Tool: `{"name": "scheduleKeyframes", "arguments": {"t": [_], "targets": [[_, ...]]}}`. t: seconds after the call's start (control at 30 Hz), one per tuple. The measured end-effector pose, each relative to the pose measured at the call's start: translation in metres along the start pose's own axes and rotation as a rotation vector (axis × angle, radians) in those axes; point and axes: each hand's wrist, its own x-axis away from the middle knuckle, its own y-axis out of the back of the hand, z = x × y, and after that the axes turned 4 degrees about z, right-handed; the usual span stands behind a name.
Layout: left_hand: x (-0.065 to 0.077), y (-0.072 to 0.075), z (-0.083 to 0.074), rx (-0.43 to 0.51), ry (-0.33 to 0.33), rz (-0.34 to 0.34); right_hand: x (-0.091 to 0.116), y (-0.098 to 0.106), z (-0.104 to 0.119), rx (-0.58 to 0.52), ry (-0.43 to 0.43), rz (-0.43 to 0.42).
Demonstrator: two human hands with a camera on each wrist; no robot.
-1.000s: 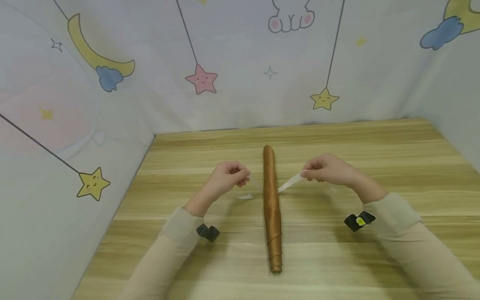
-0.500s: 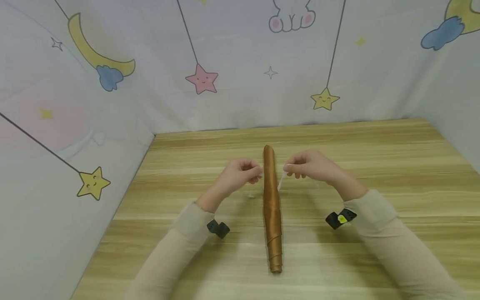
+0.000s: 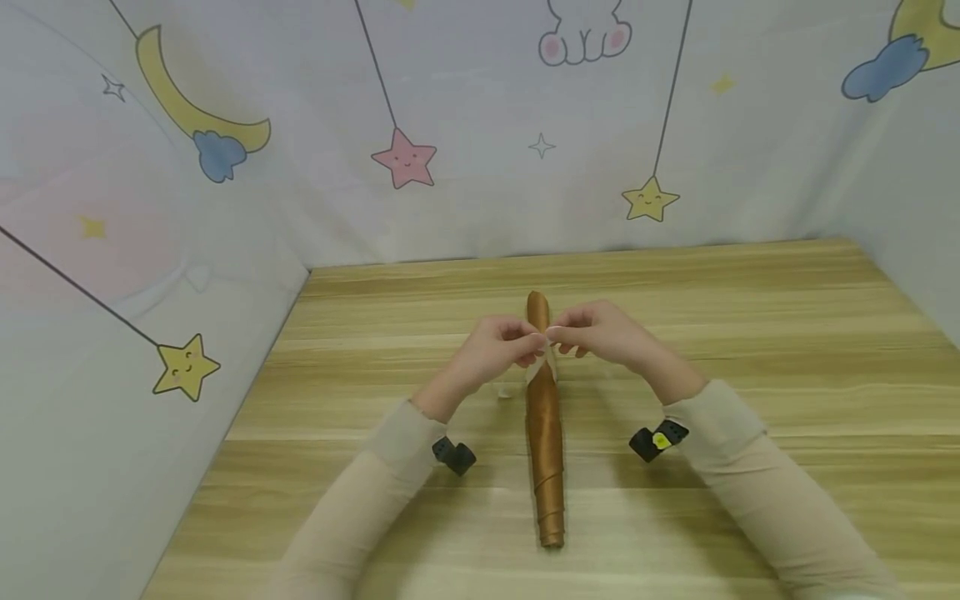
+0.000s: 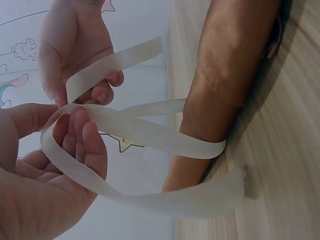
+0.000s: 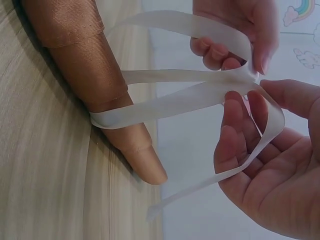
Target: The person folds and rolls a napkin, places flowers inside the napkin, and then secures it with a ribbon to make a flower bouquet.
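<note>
A rolled-up brown satiny cloth point(image 3: 545, 450) lies lengthwise on the table. A white ribbon point(image 4: 150, 135) passes under the roll, and both of its sides rise to meet above it. My left hand point(image 3: 501, 346) pinches one side of the ribbon between thumb and forefinger, and its loose tail droops toward the table in the left wrist view. The other side is pinched by my right hand point(image 3: 600, 333), its tail point(image 5: 200, 186) hanging past the palm. Over the roll's upper half the two hands' fingertips come together, where the ribbon's sides overlap.
The wood-grain table point(image 3: 750, 333) extends around the roll on all sides. A pale fabric backdrop point(image 3: 480, 200) printed with stars and moons stands behind and beside it. Dark wrist cameras point(image 3: 454, 456) are strapped at both sleeves.
Both hands have moved inward from either side of the roll and now meet above it, bringing the two sides of the ribbon together. The cloth roll stays in place.
</note>
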Motion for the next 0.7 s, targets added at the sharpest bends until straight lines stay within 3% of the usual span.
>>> {"name": "scheduleKeyframes", "arguments": {"t": [0.27, 0.47, 0.7], "targets": [[-0.0029, -0.0022, 0.0027, -0.014, -0.005, -0.006, 0.0005, -0.0029, 0.0008, 0.009, 0.066, 0.016], [-0.0041, -0.0037, 0.0023, 0.031, 0.005, -0.020, 0.0025, -0.0039, -0.0031, -0.012, 0.106, 0.030], [-0.0042, -0.0038, 0.0027, 0.050, 0.005, -0.055, -0.0007, -0.0089, -0.0080, -0.023, 0.134, -0.025]]}}
